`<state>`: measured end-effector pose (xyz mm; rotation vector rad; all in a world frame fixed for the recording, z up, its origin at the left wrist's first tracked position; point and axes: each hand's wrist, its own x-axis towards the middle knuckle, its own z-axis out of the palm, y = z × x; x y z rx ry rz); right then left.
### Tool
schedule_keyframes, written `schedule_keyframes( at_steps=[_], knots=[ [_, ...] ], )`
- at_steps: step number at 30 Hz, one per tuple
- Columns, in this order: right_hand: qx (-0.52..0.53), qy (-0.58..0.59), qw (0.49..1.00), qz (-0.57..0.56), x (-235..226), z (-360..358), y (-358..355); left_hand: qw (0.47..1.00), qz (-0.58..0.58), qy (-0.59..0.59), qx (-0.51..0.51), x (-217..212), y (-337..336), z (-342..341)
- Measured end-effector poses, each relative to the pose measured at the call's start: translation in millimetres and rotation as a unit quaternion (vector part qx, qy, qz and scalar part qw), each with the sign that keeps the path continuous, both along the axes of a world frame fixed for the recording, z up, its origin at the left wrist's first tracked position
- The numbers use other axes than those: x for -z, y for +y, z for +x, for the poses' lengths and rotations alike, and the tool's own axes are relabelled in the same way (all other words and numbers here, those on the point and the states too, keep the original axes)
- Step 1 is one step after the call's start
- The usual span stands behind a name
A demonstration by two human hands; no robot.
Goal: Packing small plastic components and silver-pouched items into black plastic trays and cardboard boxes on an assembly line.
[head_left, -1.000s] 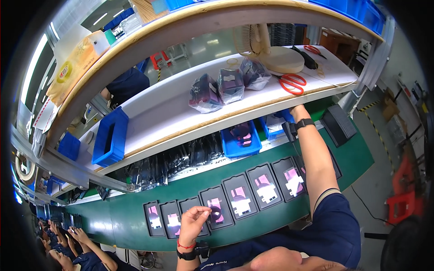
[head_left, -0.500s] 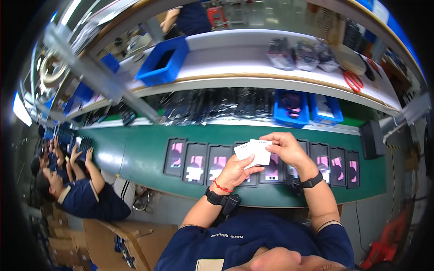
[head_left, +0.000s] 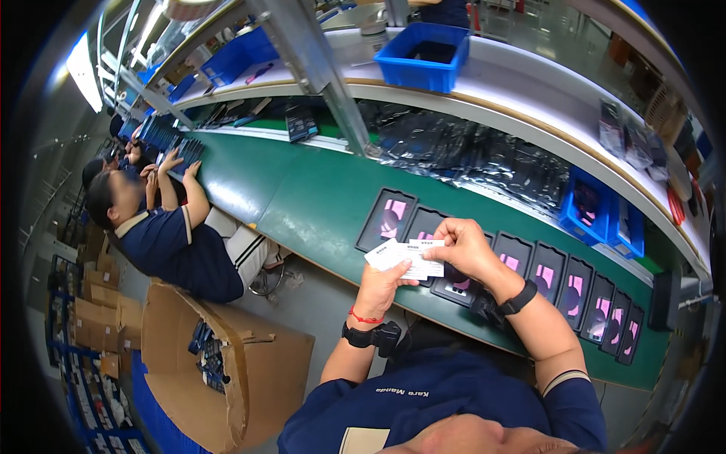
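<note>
My left hand [head_left: 381, 286] is closed on a small fan of white paper cards [head_left: 386, 256] with small dark print, its thumb lying on top. The fingertips of my right hand [head_left: 466, 248] pinch a white card [head_left: 428, 268] at the right side of the same fan. Both hands are above a row of shallow black trays, and the cards hide part of the row. The leftmost black tray [head_left: 372, 231] has a pink piece [head_left: 392, 218] in it. More such trays, like the black tray [head_left: 573, 286], stand to the right of my right hand.
A green table [head_left: 302, 178] runs along the row. Behind it lie black plastic bags [head_left: 469, 155] and a blue bin [head_left: 586, 204]. Another blue bin [head_left: 423, 57] stands on the shelf above. At left, a co-worker [head_left: 178, 242] reaches over the table, near an open cardboard box [head_left: 276, 371].
The view has swung left, bringing more of the co-worker and cardboard box into sight. The cards in my hands are spread differently, with more edges showing. Both hands still hold them.
</note>
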<state>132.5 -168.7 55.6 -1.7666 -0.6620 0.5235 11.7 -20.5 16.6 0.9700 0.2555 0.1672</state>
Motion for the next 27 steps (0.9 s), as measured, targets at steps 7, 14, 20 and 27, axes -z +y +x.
schedule_keyframes(
  at_steps=[7, 14, 20, 27],
  knots=[
    [0.091, -0.008, 0.996, -0.019, 30.9, 44.8, 86.6, 0.983, 0.006, 0.008, -0.182, 13.5, 60.6, -23.9],
    [-0.123, 0.027, 0.992, -0.019, 25.2, 12.3, 86.8, 0.990, 0.000, 0.012, -0.139, 16.5, 56.6, -14.4],
    [-0.026, 0.101, 0.995, -0.006, 14.6, -1.0, 63.1, 0.996, 0.036, 0.021, -0.082, 12.3, 41.3, 4.1],
    [-0.010, 0.149, 0.989, 0.002, 15.0, -8.8, 32.3, 0.997, 0.046, 0.033, -0.052, 15.3, 31.5, 6.7]
  ],
)
